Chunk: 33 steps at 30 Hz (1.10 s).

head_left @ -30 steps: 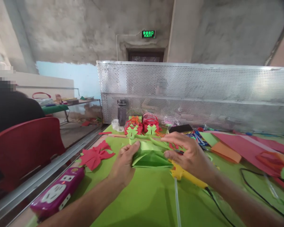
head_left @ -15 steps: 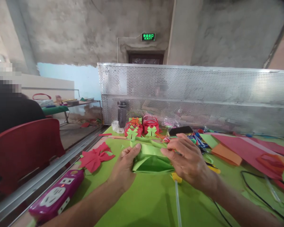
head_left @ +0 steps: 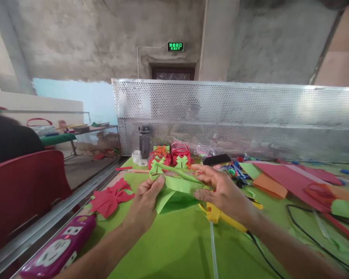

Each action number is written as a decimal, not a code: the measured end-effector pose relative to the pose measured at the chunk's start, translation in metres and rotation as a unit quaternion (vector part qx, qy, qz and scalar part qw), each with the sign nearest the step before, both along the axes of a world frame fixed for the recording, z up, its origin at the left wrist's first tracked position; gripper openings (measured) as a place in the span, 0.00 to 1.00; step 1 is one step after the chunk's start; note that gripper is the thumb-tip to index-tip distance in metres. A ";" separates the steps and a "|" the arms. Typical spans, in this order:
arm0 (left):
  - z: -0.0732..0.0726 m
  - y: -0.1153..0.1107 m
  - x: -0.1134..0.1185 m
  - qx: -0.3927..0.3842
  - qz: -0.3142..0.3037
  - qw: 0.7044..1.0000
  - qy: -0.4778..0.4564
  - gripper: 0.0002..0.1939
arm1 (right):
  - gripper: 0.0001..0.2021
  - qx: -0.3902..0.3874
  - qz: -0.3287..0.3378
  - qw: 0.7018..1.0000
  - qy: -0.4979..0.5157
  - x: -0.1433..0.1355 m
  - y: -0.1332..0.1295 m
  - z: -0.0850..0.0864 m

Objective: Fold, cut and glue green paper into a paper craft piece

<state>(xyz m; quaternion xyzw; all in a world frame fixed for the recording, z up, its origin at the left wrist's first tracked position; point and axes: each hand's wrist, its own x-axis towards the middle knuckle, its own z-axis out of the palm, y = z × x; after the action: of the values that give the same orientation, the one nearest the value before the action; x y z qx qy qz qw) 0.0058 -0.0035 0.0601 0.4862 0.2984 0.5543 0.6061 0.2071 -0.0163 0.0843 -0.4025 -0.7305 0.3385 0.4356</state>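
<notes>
Between my hands is a small bag of light green felt-like sheet [head_left: 178, 186], held just above the green table surface, with a strip handle looping over its top. My left hand [head_left: 145, 199] pinches its upper left corner, thumb on the near face. On the right side, my right hand [head_left: 221, 192] holds the bag's edge between thumb and fingers; the fingertips are partly behind the sheet. A yellow glue gun [head_left: 216, 215] lies below my right hand, with a clear glue stick [head_left: 213, 248] pointing toward me. Its trigger area is partly visible.
Red cut-outs [head_left: 112, 198] lie at left, near a purple power strip [head_left: 61, 246]. Small red bags with green bows [head_left: 180, 161] and a dark bottle [head_left: 144, 143] stand at the back. Coloured sheets [head_left: 293, 182] and a black cord [head_left: 302, 223] lie right. A person sits left.
The bag has tilted, its right side sinking less visibly behind my right hand, whose fingers have lowered onto its edge. More of the glue gun shows. The whole view has shifted slightly.
</notes>
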 end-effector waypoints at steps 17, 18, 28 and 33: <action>0.004 -0.007 0.008 -0.023 -0.005 1.000 -0.020 0.12 | 0.11 0.147 -0.088 0.985 -0.036 -0.011 -0.005 -0.008; 0.004 -0.008 0.009 -0.023 -0.006 0.999 -0.025 0.12 | 0.11 0.127 -0.084 0.988 -0.033 -0.010 -0.004 -0.008; 0.001 -0.010 0.010 -0.006 -0.015 1.000 0.001 0.10 | 0.10 0.044 -0.051 0.998 -0.019 -0.008 0.003 -0.013; 0.001 -0.010 0.011 -0.015 -0.013 1.000 0.008 0.10 | 0.09 0.075 -0.067 0.994 -0.043 -0.011 0.001 -0.014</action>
<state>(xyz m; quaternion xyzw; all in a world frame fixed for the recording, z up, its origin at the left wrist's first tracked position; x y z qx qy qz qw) 0.0171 -0.0138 0.0609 0.4852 0.3047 0.5384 0.6180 0.1964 -0.0153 0.0704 -0.4307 -0.7433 0.2357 0.4544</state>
